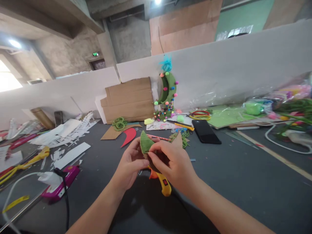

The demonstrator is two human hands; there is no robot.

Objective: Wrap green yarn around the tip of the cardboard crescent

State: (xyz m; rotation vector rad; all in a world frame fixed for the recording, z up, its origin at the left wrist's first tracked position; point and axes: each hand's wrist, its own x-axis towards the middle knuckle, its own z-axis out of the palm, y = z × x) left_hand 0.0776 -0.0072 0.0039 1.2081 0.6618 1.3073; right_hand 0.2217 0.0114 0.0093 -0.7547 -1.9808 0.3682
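Between my two hands is a cardboard crescent. Green yarn (146, 143) covers its left tip, while the right tip (177, 140) shows bare brown card. My left hand (130, 162) is closed around the green end, thumb toward me. My right hand (172, 159) pinches at the lower edge of the green part, thumb and forefinger together; its fingers hide the crescent's middle. Below the hands a yellow and orange glue gun (164, 185) with a red switch lies on the table, partly covered. A loose tangle of green yarn (185, 136) lies behind my right hand.
A red crescent (129, 136), a green yarn coil (119, 123), a black phone (206, 131) and a yellow cutter knife (184, 125) lie beyond. A decorated green crescent (172, 87) stands by the white partition. At left are a purple power strip (62, 183) and paper scraps (71, 155).
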